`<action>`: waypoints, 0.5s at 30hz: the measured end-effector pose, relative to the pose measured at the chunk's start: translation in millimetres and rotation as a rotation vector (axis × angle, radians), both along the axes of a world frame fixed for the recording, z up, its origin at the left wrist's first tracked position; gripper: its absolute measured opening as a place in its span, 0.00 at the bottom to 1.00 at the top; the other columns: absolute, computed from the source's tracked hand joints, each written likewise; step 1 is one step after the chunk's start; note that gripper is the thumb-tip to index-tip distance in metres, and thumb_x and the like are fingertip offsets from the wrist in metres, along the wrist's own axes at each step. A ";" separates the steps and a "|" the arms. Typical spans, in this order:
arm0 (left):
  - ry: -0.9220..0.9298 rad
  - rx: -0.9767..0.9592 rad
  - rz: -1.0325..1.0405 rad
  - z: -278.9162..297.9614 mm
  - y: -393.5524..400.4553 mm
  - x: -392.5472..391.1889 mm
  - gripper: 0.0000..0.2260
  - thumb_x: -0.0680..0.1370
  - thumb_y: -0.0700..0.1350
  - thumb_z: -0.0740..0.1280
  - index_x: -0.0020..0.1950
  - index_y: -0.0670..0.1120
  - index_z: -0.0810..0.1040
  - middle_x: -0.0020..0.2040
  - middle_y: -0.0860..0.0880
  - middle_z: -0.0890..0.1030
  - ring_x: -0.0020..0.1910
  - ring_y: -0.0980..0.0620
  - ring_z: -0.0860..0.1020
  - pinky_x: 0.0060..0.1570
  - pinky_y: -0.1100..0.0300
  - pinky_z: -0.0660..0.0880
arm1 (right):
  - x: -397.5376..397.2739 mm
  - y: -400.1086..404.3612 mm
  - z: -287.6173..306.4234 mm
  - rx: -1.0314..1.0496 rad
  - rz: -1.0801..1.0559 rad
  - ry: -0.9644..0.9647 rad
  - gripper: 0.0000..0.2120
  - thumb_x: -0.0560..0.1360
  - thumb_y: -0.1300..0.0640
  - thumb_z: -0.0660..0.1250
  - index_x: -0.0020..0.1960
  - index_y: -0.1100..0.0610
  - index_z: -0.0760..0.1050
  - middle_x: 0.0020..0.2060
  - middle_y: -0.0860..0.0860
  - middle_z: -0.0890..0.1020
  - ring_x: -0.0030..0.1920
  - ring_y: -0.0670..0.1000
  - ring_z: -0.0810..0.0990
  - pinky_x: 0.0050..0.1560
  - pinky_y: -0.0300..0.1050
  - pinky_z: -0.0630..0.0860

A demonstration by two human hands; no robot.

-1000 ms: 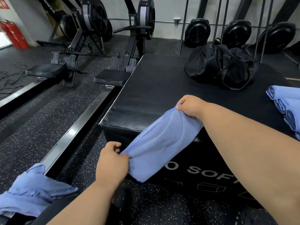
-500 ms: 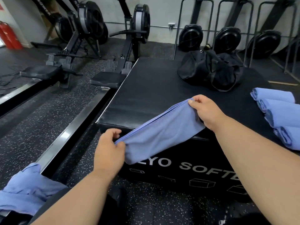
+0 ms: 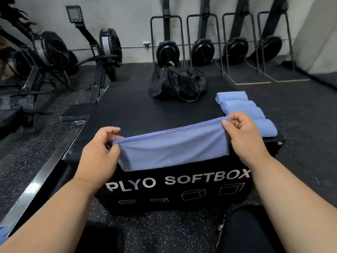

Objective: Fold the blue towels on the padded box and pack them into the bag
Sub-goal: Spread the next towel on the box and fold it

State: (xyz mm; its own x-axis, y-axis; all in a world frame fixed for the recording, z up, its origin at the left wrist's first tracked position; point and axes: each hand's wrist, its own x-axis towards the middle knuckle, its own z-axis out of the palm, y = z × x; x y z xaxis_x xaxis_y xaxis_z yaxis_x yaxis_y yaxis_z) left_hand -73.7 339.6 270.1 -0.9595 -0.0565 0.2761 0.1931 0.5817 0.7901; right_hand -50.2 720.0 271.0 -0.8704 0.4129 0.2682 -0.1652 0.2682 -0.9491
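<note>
A folded blue towel hangs stretched between my hands over the front edge of the black padded box. My left hand pinches its left top corner. My right hand pinches the right top corner. Several rolled blue towels lie in a row on the box's right side, just behind my right hand. The black bag sits slumped at the far middle of the box top.
Rowing machines stand on the floor to the left, with a metal rail running along the box's left side. Upright stored rowers line the back wall. A bit of blue cloth shows at the lower left edge.
My view has swung right to face the box squarely. Both hands have pulled the towel level and taut across the box's front edge; before, it slanted down to the left.
</note>
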 end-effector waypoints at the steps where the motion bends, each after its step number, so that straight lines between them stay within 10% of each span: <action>1: 0.004 -0.008 -0.014 2.4 5.8 1.6 0.19 0.79 0.36 0.66 0.62 0.59 0.76 0.52 0.66 0.84 0.46 0.57 0.80 0.51 0.62 0.75 | 5.2 6.2 -0.9 -0.024 -0.011 0.006 0.06 0.82 0.56 0.70 0.48 0.47 0.76 0.32 0.38 0.74 0.35 0.41 0.71 0.40 0.38 0.69; 11: 0.057 -0.115 -0.116 6.5 50.8 1.0 0.16 0.80 0.35 0.67 0.52 0.57 0.84 0.52 0.66 0.83 0.52 0.64 0.80 0.52 0.74 0.71 | 38.5 46.9 -25.5 -0.116 -0.112 0.023 0.05 0.83 0.56 0.69 0.49 0.50 0.75 0.34 0.41 0.75 0.36 0.45 0.71 0.38 0.37 0.70; 15: -0.074 0.038 -0.136 -3.6 68.0 -4.8 0.17 0.80 0.35 0.66 0.49 0.56 0.86 0.49 0.60 0.86 0.49 0.61 0.81 0.52 0.64 0.75 | 43.5 58.6 -33.3 -0.123 -0.127 0.013 0.04 0.84 0.56 0.68 0.51 0.49 0.75 0.40 0.46 0.77 0.39 0.43 0.74 0.46 0.39 0.72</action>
